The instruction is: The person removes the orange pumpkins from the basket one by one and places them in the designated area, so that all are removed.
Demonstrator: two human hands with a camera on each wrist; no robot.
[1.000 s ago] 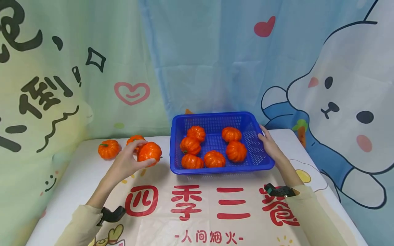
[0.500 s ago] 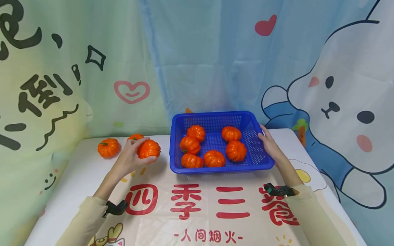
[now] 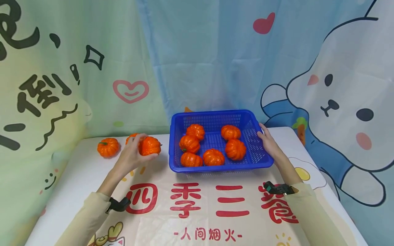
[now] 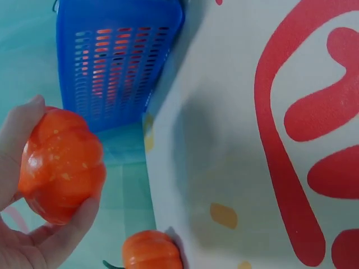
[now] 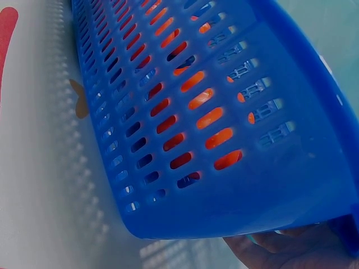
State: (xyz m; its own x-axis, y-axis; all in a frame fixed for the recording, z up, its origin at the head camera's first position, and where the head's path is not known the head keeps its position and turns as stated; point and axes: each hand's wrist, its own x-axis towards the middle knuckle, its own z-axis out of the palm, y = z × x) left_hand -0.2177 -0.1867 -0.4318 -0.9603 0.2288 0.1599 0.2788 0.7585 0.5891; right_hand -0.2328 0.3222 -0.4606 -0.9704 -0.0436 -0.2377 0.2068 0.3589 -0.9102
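My left hand (image 3: 132,153) holds a small glossy orange pumpkin (image 3: 151,146) between thumb and fingers, raised over the table left of the blue basket. The left wrist view shows this pumpkin (image 4: 61,165) close up, its ribbed side facing the camera. My right hand (image 3: 270,141) grips the right rim of the blue plastic basket (image 3: 221,168); in the right wrist view its fingers (image 5: 291,252) are at the basket's end, partly hidden beneath the rim. Several orange pumpkins lie inside the basket, including one at the front (image 3: 213,157) and one at the right (image 3: 235,149).
Left of my left hand sits another pumpkin (image 3: 108,147) with a green stem. A further pumpkin (image 3: 131,136) is mostly hidden behind that hand. A printed cloth (image 3: 184,229) covers part of the white table, and a cartoon curtain (image 3: 200,68) hangs behind.
My left hand has shifted slightly away from me with the pumpkin, covering more of the one behind it. The right hand keeps its grip on the basket, which stays put.
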